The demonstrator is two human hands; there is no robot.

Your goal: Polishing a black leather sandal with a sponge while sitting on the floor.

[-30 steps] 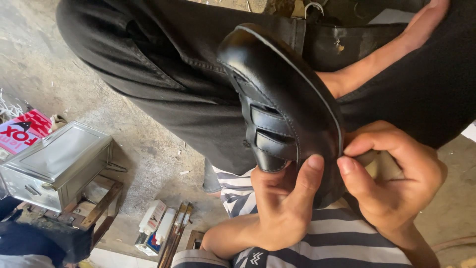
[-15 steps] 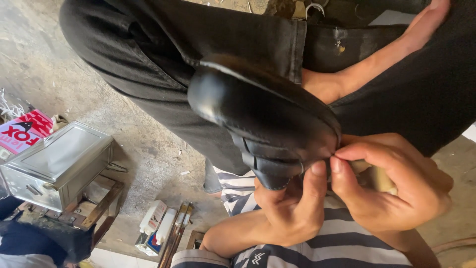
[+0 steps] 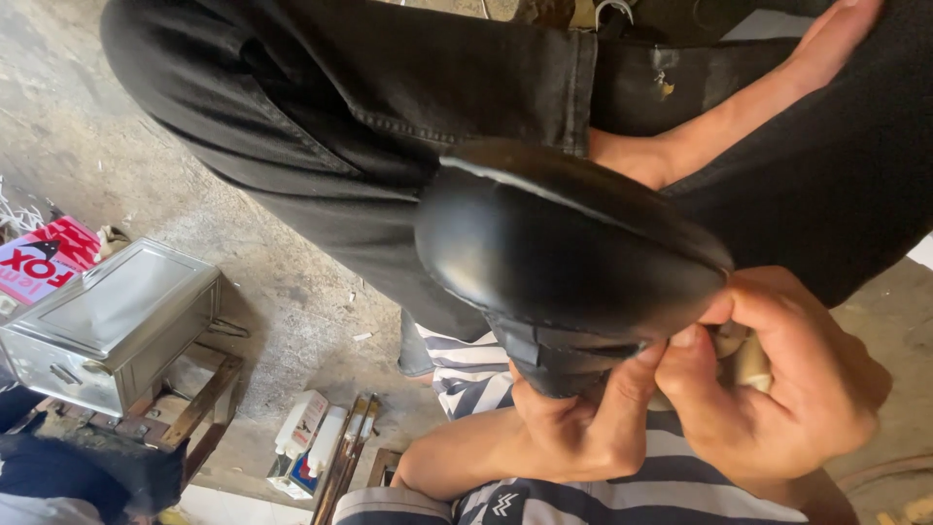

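- black shoe (image 3: 569, 258) sits dead centre, toe rounded toward the camera, propped on the lap over black trousers (image 3: 321, 117), probably so both hands can get at one end of it
- left hand (image 3: 583, 428) comes up from underneath, fingers curled closed around the lower end of the shoe, thumb pressed against the strap area. looks like the steadying grip
- right hand (image 3: 777, 389) is right beside it, thumb and forefinger pinched together at the shoe's edge, rest of the fingers folded in. something pale and rounded (image 3: 750, 360) peeks out behind the fingers, can't tell what it is or whether it's actually held
- both hands touch the shoe and nearly touch each other, so the work is happening at that one spot
- another forearm (image 3: 739, 126) lies across the top, over the dark clothing. whose it is isn't clear
- striped shirt (image 3: 583, 486) shows at the bottom edge
- off to the left on the concrete floor (image 3: 126, 165): a metal box (image 3: 107, 326) on a rough wooden stand (image 3: 190, 413), a red printed package (image 3: 44, 262), and a couple of small white bottles (image 3: 311, 437), all well apart from the hands
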